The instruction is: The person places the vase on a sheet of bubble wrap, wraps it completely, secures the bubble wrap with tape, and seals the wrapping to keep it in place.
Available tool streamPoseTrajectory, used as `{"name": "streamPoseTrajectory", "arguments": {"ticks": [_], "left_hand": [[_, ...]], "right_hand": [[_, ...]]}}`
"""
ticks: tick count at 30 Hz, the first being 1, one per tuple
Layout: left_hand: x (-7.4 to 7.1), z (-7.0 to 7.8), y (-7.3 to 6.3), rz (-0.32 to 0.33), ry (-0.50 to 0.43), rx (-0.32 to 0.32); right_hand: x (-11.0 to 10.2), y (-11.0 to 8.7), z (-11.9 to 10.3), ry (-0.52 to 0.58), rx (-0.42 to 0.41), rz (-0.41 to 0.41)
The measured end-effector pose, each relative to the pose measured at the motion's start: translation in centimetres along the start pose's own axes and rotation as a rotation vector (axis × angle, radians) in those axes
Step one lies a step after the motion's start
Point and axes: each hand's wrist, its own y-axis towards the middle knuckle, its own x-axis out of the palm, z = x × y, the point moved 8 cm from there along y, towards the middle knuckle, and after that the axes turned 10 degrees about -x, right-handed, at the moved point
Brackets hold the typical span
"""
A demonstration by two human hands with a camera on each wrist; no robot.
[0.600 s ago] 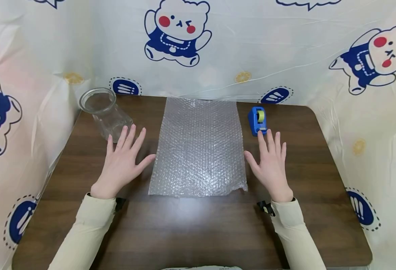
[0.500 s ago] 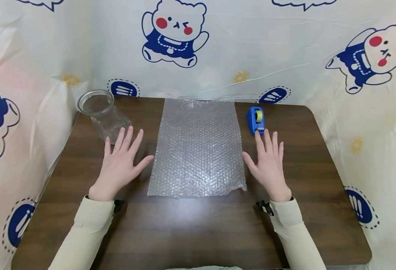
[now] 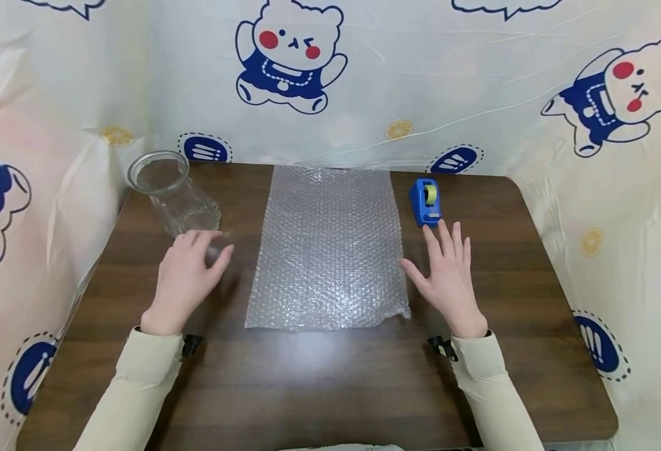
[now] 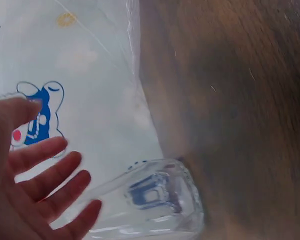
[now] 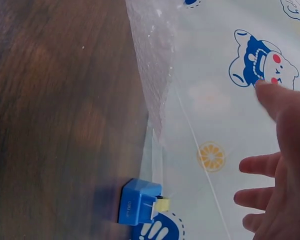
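Our left grip [image 3: 183,275], newly bent yet unclosed, hangs near the glass jar [image 3: 185,202]; our right grip [image 3: 451,280] spreads by the tape dispenser [image 3: 424,203]; bubble wrap [image 3: 327,250] between stops short of the counter [image 3: 313,401] edge.

Bubble wrap [image 3: 327,250] lies between the left hand [image 3: 184,275] (near a glass jar [image 3: 181,200]) and the right hand [image 3: 450,279], near a blue tape dispenser [image 3: 424,207].
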Motion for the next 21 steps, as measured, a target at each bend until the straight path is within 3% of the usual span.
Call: {"name": "streamPoseTrajectory", "arguments": {"ticks": [4,7,10,12,14,18,21], "left_hand": [[-1.0,-2.9,1.2,0.166,-0.191,-0.130],[-1.7,-6.2,2.2,0.296,-0.315,-0.296],[-2.2,-9.4,3.2,0.346,-0.367,-0.472],[-2.2,-11.0,4.1,0.313,-0.379,-0.546],[-1.9,-12.0,4.9,0.243,-0.371,-0.571],[-1.0,-12.8,6.0,0.101,-0.369,-0.559],[-0.4,-12.8,6.4,0.051,-0.399,-0.542]], "right_hand": [[-0.5,-0.3,0.1,0.007,-0.012,0.052],[-0.5,-0.3,-0.1,0.010,-0.015,0.051],[-0.2,-0.2,-0.4,0.014,-0.020,0.024],[-0.1,-0.1,-0.6,0.018,-0.022,0.010],[0.0,0.0,-0.8,0.019,-0.019,0.008],[0.0,-0.1,-0.8,0.011,-0.010,0.010],[0.0,-0.1,-0.8,0.008,-0.005,0.007]]}}
